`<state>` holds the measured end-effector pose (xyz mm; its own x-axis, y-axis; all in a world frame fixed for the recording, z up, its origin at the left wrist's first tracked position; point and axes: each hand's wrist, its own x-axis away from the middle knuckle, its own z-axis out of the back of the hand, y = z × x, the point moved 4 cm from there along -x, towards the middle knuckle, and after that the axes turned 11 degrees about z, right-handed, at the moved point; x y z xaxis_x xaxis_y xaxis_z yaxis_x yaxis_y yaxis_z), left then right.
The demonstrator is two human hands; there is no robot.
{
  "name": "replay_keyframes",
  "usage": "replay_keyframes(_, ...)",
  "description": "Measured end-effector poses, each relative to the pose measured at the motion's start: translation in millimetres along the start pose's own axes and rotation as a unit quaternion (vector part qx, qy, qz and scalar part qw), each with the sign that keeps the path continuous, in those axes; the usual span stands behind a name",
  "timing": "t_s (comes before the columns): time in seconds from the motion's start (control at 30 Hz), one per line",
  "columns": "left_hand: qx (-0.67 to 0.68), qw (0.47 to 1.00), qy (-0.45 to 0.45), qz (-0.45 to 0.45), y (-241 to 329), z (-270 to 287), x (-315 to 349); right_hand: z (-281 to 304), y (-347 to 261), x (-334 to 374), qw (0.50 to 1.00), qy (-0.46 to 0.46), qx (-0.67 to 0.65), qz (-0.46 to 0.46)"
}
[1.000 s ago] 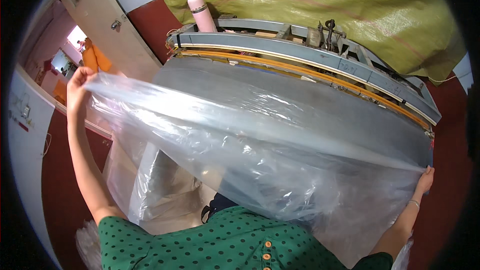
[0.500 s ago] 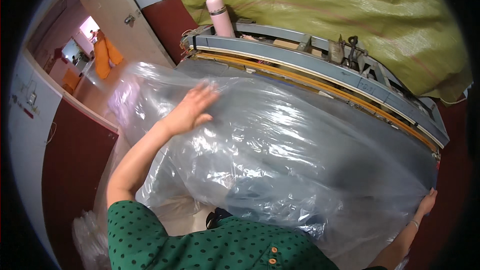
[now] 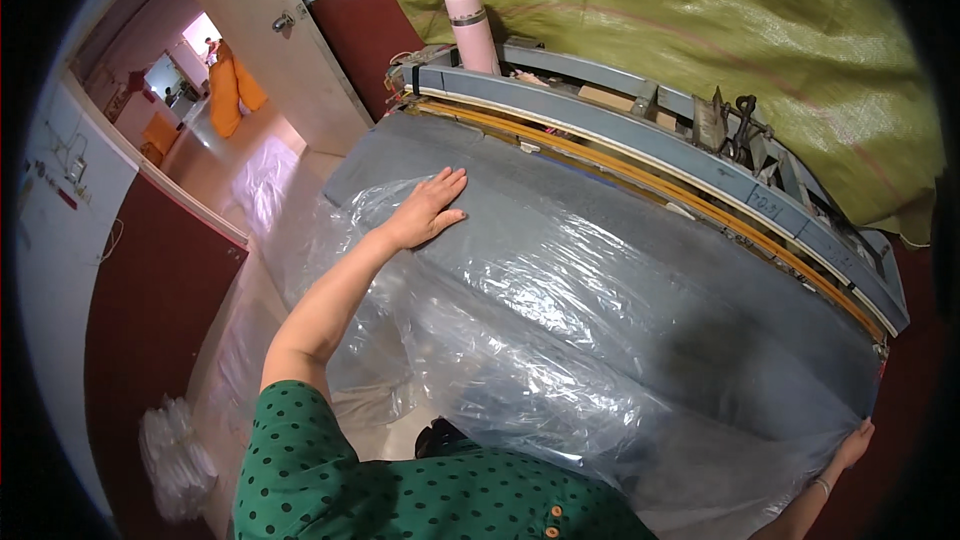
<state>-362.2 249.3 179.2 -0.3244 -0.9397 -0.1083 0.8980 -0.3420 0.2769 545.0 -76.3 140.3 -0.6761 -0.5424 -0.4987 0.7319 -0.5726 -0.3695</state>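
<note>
A clear, shiny plastic sheet point(image 3: 545, 295) lies over a grey worktop point(image 3: 400, 155) and drapes over its near side toward my body. My left hand point(image 3: 428, 210) rests flat on the sheet's far left part, fingers stretched out and thumb apart. At the right end of the worktop my right hand point(image 3: 855, 443) is closed on the sheet's edge, where the film gathers into creases. The fingertips of that hand are partly hidden.
Behind the worktop runs a long grey metal bar frame point(image 3: 600, 110) with orange strips, holding a pink flask point(image 3: 472, 30) and metal tools point(image 3: 740, 130). A green woven tarp point(image 3: 680, 10) hangs beyond. Bundled clear plastic point(image 3: 175, 455) lies at lower left, near an open door point(image 3: 290, 50).
My left hand has come down from above the sheet and now lies flat on it. The raised, billowing left part of the film has settled lower. My right hand keeps its hold.
</note>
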Motion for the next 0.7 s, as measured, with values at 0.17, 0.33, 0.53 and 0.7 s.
replay_keyframes(0.17,-0.032,0.999,0.03,0.014,3.9,-8.6,-29.3,4.6,43.9,-10.6,0.994,-0.004,-0.106,-0.003)
replay_keyframes(0.33,-0.072,0.995,0.06,0.019,5.2,-9.9,-46.0,33.5,44.3,9.8,0.953,0.044,-0.287,-0.091)
replay_keyframes(0.53,-0.075,0.989,0.116,0.052,10.8,-10.2,-62.1,127.2,-29.6,56.0,0.941,0.09,-0.289,-0.153)
replay_keyframes(0.7,0.019,0.964,0.248,0.089,6.1,-8.5,-69.9,158.8,7.9,70.5,0.937,0.087,-0.317,-0.118)
